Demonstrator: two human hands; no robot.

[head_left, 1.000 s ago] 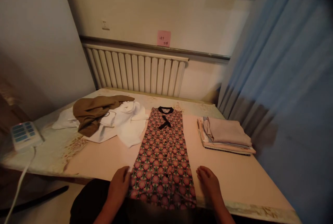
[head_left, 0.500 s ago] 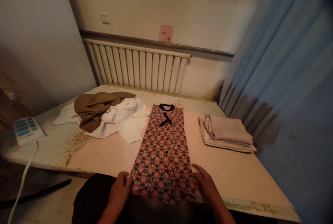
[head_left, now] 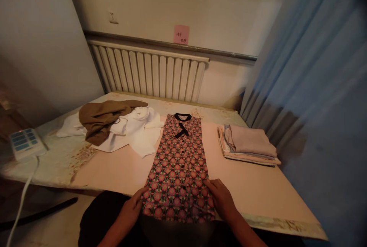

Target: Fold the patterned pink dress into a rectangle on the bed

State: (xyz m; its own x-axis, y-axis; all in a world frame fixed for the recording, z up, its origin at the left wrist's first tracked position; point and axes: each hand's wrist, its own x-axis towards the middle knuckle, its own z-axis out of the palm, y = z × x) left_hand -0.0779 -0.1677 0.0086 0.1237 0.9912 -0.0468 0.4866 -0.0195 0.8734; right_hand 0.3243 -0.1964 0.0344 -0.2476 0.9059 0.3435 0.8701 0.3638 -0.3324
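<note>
Floral-patterned dress (head_left: 179, 163) with a black collar lies flat and lengthwise on the table (head_left: 258, 189), its hem at the near edge. Blue curtain (head_left: 315, 86) hangs at the right; a white radiator (head_left: 149, 73) stands behind. Folded pinkish cloths (head_left: 248, 145) sit right of the dress, crumpled white and brown garments (head_left: 114, 128) left. Left hand (head_left: 132, 208) and right hand (head_left: 222, 201) each pinch a hem corner, grip closed on fabric.
</note>
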